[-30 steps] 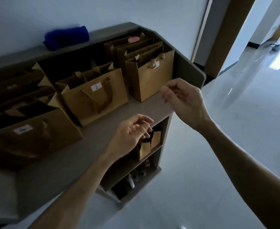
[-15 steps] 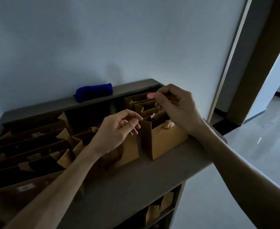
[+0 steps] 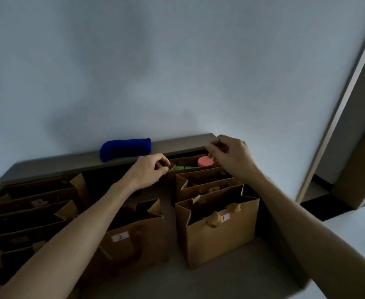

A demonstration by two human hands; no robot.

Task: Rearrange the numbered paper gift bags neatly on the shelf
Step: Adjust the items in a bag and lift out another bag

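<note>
Brown paper gift bags with white number labels stand on the grey shelf top (image 3: pixel 209 283). In the right column, bag 1 (image 3: pixel 218 242) is nearest, a second bag (image 3: pixel 201 189) stands behind it, and the rear bag (image 3: pixel 184 172) holds a pink round thing (image 3: pixel 205 161) and something green. Bag 2 (image 3: pixel 134 242) stands to the left of bag 1. My left hand (image 3: pixel 149 171) pinches the rear bag's left top corner. My right hand (image 3: pixel 231 157), fingers curled, pinches at the same bag's right top edge. Several more bags (image 3: pixel 37 202) lie in a row at the far left.
A blue cloth roll (image 3: pixel 125 148) lies on the raised back ledge against the white wall. The shelf's right end wall runs beside the right column of bags. A door frame (image 3: pixel 337 108) and the floor lie beyond on the right.
Both hands have moved from the front of the shelf to the rear bag in the right column and taken hold of its top. The camera has tilted upward.
</note>
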